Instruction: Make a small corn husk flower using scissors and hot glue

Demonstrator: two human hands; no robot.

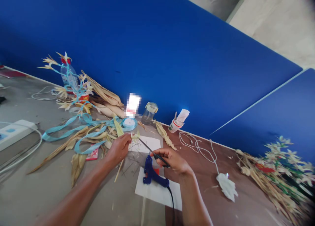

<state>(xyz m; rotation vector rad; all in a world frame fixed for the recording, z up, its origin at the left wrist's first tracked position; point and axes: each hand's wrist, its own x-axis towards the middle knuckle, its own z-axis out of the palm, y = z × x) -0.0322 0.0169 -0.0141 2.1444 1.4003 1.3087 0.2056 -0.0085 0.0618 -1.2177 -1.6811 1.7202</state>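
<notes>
My left hand point(119, 148) is closed in a pinch on a small pale husk piece point(135, 136) with a thin stick hanging below it. My right hand point(172, 160) is closed round black scissors point(150, 151), whose blades point up-left at the husk piece. Both hands hover over the desk, just above a blue glue gun point(152, 174) that lies on a white sheet point(157, 191). A second white sheet point(147, 144) lies behind the husk piece.
Dried corn husks and light-blue ribbon point(73, 131) spread over the left of the desk, with a ribbon roll point(129, 122), a glass jar point(149, 113) and a paper cup point(175, 124) along the blue partition. A white power strip point(13, 131) sits far left. A white cable point(199, 147) and husk flowers point(283, 167) lie right.
</notes>
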